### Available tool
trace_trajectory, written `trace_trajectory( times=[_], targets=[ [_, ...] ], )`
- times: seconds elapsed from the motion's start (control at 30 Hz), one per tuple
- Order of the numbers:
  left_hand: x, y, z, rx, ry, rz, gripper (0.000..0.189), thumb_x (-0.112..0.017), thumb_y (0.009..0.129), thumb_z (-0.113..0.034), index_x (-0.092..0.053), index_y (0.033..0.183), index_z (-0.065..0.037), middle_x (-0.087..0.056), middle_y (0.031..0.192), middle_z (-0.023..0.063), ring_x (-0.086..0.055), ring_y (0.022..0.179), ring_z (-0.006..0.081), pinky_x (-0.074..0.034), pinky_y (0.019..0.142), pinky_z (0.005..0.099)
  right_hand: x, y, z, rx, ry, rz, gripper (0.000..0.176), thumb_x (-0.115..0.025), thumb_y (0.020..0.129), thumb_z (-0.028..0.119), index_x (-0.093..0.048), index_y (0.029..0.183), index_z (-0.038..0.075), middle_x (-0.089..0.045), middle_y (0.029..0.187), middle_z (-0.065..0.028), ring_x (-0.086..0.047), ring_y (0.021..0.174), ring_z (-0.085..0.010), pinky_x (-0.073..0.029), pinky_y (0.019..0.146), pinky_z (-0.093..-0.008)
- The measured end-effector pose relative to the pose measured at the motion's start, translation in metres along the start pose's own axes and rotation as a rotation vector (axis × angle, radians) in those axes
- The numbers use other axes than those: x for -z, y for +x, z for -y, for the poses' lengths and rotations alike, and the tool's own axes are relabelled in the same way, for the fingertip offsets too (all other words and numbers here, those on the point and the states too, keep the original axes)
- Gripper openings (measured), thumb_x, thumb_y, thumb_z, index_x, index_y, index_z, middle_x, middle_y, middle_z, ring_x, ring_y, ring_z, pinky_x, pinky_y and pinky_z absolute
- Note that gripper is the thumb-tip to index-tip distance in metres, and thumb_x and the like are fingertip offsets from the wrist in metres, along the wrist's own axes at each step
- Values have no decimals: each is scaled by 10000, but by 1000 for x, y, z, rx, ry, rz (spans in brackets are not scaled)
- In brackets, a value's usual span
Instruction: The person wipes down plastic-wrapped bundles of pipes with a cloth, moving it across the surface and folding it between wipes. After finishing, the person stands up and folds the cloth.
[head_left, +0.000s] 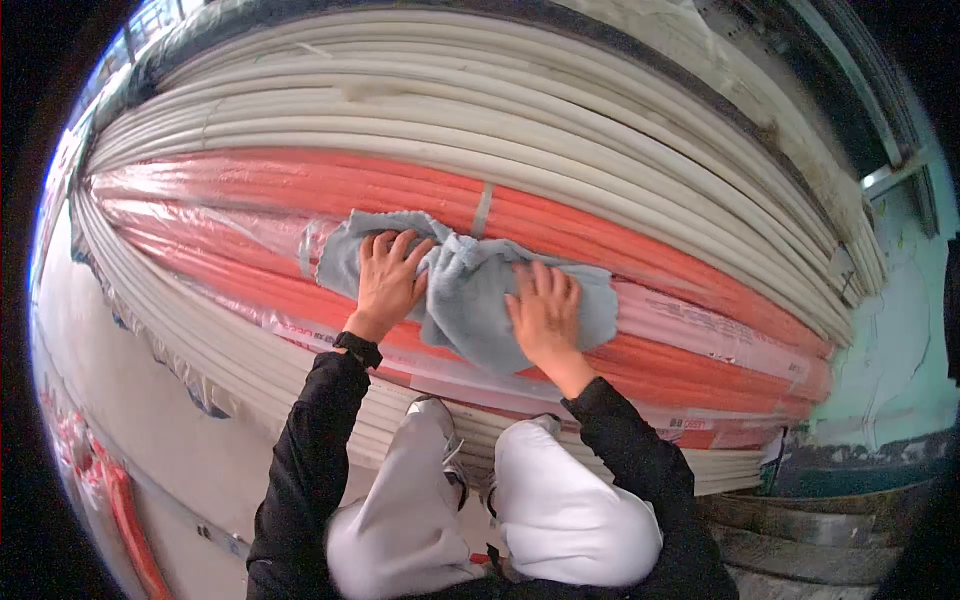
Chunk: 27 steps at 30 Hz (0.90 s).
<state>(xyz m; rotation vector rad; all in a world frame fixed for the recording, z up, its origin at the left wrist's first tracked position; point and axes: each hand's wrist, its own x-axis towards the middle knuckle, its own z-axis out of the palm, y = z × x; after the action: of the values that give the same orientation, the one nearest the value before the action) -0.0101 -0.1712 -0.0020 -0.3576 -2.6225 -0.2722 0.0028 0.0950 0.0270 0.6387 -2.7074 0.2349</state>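
Note:
A grey-blue cloth (470, 300) lies crumpled over red pipes (400, 180) bundled in clear plastic wrap. My left hand (390, 280) rests on the cloth's left part, fingers spread and pointing away from me. On its right part my right hand (545, 310) presses down with the fingers apart, slightly blurred. Between the two hands the fabric is bunched into a raised fold. A black band (358, 348) circles my left wrist.
Long cream-white pipes (480, 90) are stacked beyond the red bundle, and more lie on its near side by my shoes (440, 420). At the right stands a pale green wall (900, 330). Another red wrapped bundle (120, 510) lies on the floor at lower left.

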Motion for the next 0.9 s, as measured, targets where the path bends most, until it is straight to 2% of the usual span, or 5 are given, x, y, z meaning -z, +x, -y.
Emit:
trace_trajectory(
  times=[0.2, 0.47, 0.6, 0.8, 0.9],
  targets=[
    [-8, 4, -21, 96, 72, -23, 448, -600, 857, -294, -621, 1285, -163, -568, 1308, 70, -467, 1223, 340, -277, 1086, 547, -7, 21, 8, 210, 162, 32, 421, -614, 896, 262, -625, 1257, 44, -605, 1251, -174, -526, 1159, -348, -373, 1057, -498],
    [-19, 9, -75, -32, -67, -54, 472, -622, 825, -300, -641, 1245, -85, -570, 1316, 94, -472, 1227, 340, -305, 1092, 520, -15, 0, -24, 172, 261, -20, 321, -589, 852, 105, -671, 1158, 53, -615, 1299, -143, -520, 1272, -343, -371, 1091, -475],
    [-22, 15, -118, -159, -178, -17, 410, -584, 832, -171, -650, 1217, -47, -571, 1334, 116, -484, 1236, 354, -346, 1089, 508, -9, -24, -65, 102, 324, -69, 272, -601, 825, 61, -709, 1075, 49, -635, 1290, -133, -512, 1307, -332, -361, 1104, -475],
    [-10, 22, -138, -310, -193, 175, 429, -574, 829, -37, -686, 1225, -159, -515, 1417, 196, -464, 1296, 411, -389, 1103, 497, 11, -68, -105, -165, 336, -124, 241, -625, 794, 24, -776, 946, 133, -641, 1370, 7, -427, 1411, -328, -214, 1181, -593],
    [-9, 31, -134, -305, -241, 283, 449, -569, 825, 14, -691, 1229, -139, -474, 1454, 215, -452, 1303, 433, -414, 1094, 496, 11, -87, -118, -293, 265, -215, 194, -663, 781, 26, -786, 864, 150, -630, 1392, 77, -346, 1466, -341, -136, 1179, -661]
  ],
)
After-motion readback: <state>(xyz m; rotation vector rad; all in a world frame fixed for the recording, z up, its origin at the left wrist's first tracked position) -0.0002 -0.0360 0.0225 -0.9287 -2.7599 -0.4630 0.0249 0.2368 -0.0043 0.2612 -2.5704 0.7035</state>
